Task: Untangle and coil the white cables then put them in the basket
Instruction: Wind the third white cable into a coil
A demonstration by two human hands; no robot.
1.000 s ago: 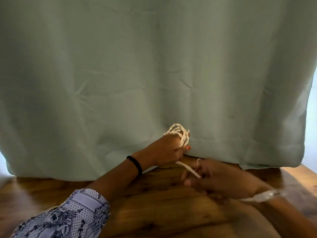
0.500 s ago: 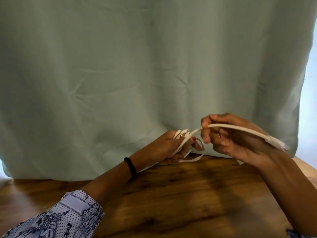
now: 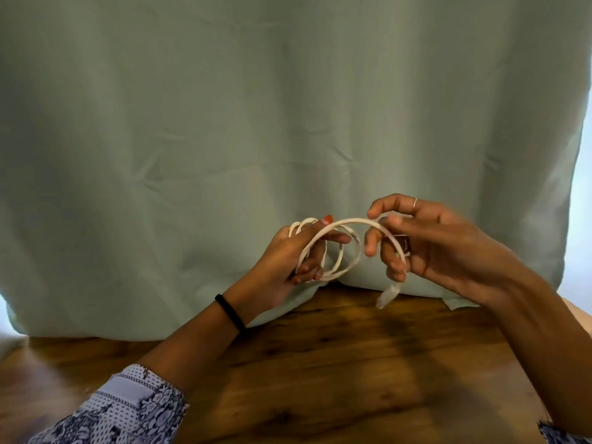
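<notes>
A white cable [image 3: 347, 224] is wound in several loops around the fingers of my left hand [image 3: 288, 257], which holds the coil above the wooden table. The cable's free end arches rightward into my right hand [image 3: 426, 245], whose fingers curl round it. The cable's plug [image 3: 387, 294] dangles below my right hand, just above the table. No basket is in view.
A pale green curtain [image 3: 256, 123] hangs right behind my hands and down to the wooden table [image 3: 336, 379]. My left wrist wears a black band [image 3: 230, 315]. A patterned sleeve [image 3: 128, 408] sits at the lower left.
My right hand has swung the cable end from low on the table up and over beside the coil. The plug now hangs below that hand. The loops on my left hand look looser.
</notes>
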